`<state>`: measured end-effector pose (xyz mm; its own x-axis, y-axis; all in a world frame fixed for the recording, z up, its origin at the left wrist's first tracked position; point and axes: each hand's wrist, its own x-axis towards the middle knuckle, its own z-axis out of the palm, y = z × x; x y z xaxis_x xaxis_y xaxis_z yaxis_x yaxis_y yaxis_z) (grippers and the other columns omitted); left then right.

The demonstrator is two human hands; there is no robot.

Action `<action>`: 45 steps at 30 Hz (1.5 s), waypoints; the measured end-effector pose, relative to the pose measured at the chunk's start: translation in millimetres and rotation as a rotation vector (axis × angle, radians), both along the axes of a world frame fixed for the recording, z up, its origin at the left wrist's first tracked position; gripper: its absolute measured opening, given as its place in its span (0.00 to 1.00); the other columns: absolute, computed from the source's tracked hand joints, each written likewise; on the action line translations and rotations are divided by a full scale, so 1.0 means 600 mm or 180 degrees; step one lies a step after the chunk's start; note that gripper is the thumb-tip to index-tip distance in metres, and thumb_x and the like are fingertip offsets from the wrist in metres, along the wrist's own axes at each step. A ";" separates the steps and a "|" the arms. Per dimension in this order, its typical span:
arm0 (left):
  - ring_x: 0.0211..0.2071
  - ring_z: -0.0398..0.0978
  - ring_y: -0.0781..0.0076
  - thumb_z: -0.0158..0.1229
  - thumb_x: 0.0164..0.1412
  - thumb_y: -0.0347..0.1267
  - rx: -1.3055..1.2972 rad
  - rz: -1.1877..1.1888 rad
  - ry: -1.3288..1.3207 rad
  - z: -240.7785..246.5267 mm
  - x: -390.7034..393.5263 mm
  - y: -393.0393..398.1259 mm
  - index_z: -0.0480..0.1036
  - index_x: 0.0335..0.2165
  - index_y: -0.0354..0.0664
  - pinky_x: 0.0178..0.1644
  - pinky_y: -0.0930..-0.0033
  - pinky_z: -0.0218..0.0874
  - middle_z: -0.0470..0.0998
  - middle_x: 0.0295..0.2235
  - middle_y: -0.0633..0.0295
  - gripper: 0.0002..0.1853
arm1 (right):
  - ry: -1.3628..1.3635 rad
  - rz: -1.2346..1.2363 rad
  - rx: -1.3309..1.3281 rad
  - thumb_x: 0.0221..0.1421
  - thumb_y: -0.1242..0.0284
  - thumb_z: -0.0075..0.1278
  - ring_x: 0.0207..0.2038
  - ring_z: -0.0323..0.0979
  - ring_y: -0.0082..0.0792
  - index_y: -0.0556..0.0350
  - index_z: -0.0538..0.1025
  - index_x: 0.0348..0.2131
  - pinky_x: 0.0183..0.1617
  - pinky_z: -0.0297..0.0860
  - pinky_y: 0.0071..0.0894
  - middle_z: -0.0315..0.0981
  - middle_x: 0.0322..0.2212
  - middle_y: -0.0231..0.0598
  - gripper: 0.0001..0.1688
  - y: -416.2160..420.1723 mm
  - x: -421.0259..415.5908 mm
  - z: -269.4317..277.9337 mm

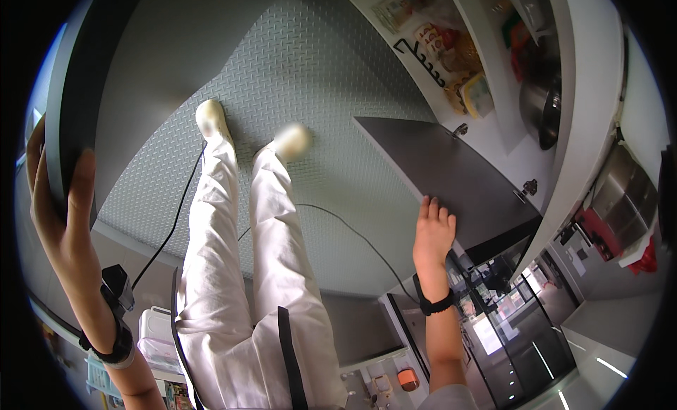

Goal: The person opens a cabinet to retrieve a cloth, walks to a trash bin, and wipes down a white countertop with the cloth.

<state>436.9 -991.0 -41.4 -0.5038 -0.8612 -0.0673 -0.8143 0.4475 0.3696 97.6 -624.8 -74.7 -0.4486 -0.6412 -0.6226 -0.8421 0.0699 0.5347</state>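
Observation:
At the left rim, my left hand (66, 214) grips the edge of a thick dark panel (79, 92), thumb on one side and fingers on the other. My right hand (435, 232) has its fingers over the edge of a grey cabinet door (455, 172); its thumb is hidden. This door stands open on two metal hinges, the nearer hinge (526, 190) and the farther hinge (460, 129). Behind it, the cabinet holds packaged goods (444, 42), a black hook rack (420, 63) and a dark metal pot (539, 108). Both wrists wear black bands.
My feet stand on a patterned metal-look floor (317, 66). Black cables (177, 230) cross near my legs. At the lower left are a white plastic container (158, 330) and a light blue basket (100, 375). A countertop edge (587, 92) curves along the right, with a metal appliance (624, 193) above it.

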 end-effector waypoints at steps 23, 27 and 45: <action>0.49 0.65 0.60 0.50 0.48 0.53 0.0384 0.0286 -0.0215 -0.006 0.084 -0.058 0.63 0.49 0.56 0.47 0.56 0.62 0.65 0.48 0.59 0.30 | -0.0117 -0.1385 0.0519 0.46 0.75 0.46 0.56 0.49 0.39 0.46 0.68 0.44 0.59 0.40 0.50 0.53 0.53 0.40 0.21 0.284 0.039 0.004; 0.48 0.66 0.62 0.48 0.51 0.50 0.0467 0.0185 -0.0301 -0.011 0.104 -0.075 0.64 0.48 0.52 0.50 0.57 0.58 0.69 0.45 0.59 0.28 | 0.0026 -0.1081 0.0452 0.49 0.70 0.43 0.55 0.51 0.37 0.45 0.69 0.43 0.59 0.42 0.48 0.54 0.52 0.38 0.18 0.348 0.037 -0.004; 0.38 0.66 0.65 0.52 0.49 0.41 0.0616 0.0830 0.0524 0.042 -0.007 -0.048 0.64 0.44 0.33 0.40 0.64 0.59 0.65 0.40 0.55 0.26 | 0.0146 -0.2242 0.0985 0.46 0.73 0.46 0.59 0.41 0.42 0.45 0.68 0.45 0.59 0.37 0.53 0.45 0.56 0.41 0.23 0.481 -0.004 -0.012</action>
